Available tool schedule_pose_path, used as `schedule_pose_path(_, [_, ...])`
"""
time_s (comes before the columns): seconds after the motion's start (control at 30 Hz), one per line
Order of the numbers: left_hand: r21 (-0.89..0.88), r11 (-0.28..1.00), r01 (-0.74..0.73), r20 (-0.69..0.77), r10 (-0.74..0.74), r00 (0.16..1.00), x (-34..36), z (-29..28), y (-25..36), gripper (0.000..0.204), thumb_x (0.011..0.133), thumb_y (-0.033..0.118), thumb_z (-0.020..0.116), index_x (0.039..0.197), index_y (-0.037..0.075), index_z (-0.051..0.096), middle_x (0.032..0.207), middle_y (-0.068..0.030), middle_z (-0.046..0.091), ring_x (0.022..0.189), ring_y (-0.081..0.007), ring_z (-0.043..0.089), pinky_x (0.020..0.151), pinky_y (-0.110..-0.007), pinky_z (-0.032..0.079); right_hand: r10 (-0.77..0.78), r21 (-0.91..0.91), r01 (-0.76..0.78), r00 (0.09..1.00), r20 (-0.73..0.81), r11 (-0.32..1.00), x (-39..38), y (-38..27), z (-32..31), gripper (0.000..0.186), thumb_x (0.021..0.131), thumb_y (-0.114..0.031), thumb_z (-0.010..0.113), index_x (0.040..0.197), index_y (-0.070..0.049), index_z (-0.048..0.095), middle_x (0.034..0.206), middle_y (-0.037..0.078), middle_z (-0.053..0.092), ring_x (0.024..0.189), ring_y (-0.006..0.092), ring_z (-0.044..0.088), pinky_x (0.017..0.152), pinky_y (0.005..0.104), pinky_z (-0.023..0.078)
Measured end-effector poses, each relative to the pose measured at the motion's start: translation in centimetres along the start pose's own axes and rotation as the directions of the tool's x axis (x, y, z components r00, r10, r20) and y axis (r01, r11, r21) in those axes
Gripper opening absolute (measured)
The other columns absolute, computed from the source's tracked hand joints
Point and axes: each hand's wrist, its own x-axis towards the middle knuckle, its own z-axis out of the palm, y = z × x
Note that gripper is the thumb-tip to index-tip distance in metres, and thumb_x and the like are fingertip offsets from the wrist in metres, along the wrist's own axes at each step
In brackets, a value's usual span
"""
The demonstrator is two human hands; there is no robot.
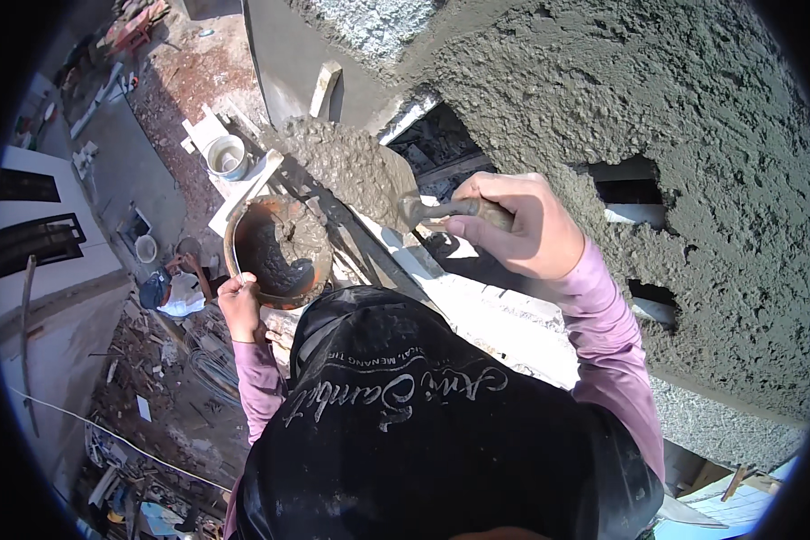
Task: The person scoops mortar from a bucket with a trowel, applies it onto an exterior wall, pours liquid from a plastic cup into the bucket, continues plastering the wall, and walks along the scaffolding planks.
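Observation:
My right hand is wrapped around the handle of a trowel. Wet grey mortar is heaped over the trowel's blade and hides most of it. My left hand grips the near-left rim of an orange-brown bucket, thumb over the edge. More wet mortar clings inside the bucket, thickest on its right side. The loaded trowel is above and to the right of the bucket, close to the rough plastered wall.
Square openings pierce the wall at right. White boards run below my right arm. A mortar-smeared pail stands on planks beyond the bucket. Far below at left lie rubble and a coiled hose; a person seems to crouch there.

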Motion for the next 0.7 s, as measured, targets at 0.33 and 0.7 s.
schedule_pose_path(0.33, [0.051,0.999,0.007,-0.264,0.007,0.964,-1.1,-10.6,-7.5,0.011,0.084,0.002,0.061,0.074,0.002,0.067,0.060,0.0077,0.050,0.050,-0.0005,0.038,0.046,-0.020,0.025,0.527,0.324,-0.416,0.641,-0.558,0.849,3.3,12.4,-10.5,0.021,0.095,-0.023,0.055,0.086,-0.004,0.058,0.066,0.002,0.052,0.050,0.0073,0.046,0.043,0.0212,0.033])
schedule_pose_path(0.7, [-0.154,0.983,0.096,-0.408,-0.151,0.900,-2.3,-12.3,-7.7,0.007,0.087,0.008,0.065,0.081,0.004,0.067,0.061,0.0053,0.052,0.047,-0.0031,0.041,0.043,-0.020,0.030,0.487,-0.041,-0.551,0.768,-0.416,0.833,11.2,24.3,6.8,0.034,0.083,-0.030,0.066,0.097,0.001,0.066,0.090,0.025,0.066,0.091,0.0408,0.064,0.080,0.0446,0.048])
